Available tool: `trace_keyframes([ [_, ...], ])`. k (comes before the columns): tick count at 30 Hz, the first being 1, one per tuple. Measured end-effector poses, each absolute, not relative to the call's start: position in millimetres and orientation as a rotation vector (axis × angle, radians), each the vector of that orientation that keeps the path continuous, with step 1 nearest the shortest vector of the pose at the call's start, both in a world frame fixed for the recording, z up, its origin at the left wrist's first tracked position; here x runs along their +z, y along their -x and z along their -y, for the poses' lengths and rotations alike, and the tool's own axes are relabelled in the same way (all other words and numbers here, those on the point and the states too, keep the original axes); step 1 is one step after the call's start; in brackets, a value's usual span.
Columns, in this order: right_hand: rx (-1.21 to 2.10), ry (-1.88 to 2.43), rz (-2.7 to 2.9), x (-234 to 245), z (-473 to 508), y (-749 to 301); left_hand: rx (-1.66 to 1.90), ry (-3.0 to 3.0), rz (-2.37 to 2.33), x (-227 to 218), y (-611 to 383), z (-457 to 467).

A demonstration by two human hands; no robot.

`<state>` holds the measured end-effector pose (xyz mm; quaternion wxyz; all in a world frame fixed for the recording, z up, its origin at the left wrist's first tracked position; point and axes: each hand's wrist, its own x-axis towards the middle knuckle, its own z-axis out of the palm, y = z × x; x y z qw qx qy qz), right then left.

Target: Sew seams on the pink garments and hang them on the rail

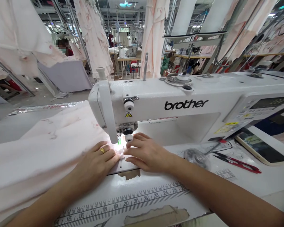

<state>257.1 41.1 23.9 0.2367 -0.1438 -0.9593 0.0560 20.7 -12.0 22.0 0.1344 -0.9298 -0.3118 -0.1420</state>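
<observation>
A white Brother sewing machine [184, 104] stands across the table. Pale pink fabric [38, 148] lies spread to the left and runs under the needle area [120, 141], which is lit brightly. My left hand [98, 160], with a gold ring, lies flat on the fabric just left of the presser foot, fingers stretched out. My right hand [145, 153] rests beside it on the right, fingers extended and pressing the fabric edge at the needle plate. The fingertips of both hands almost meet in front of the needle.
A printed ruler strip [123, 205] runs along the table's front. Red thread snips [239, 162], a phone [260, 148] and a clear bobbin disc [196, 157] lie at the right. Pink garments hang overhead; another person sits far back left.
</observation>
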Motion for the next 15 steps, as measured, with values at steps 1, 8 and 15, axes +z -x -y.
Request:
trace_keyframes([
  [1, 0.143, 0.392, 2.633, 24, -40, -256, -0.416, 2.699, 0.913, 23, -21, 12],
  [8, 0.188, 0.388, 2.788, 26, -35, -255, -0.465, 2.733, 0.948, 29, -21, 18],
  [15, 0.217, 0.508, 2.818, 28, -35, -255, -0.423, 2.736, 1.029, 17, -9, 16],
])
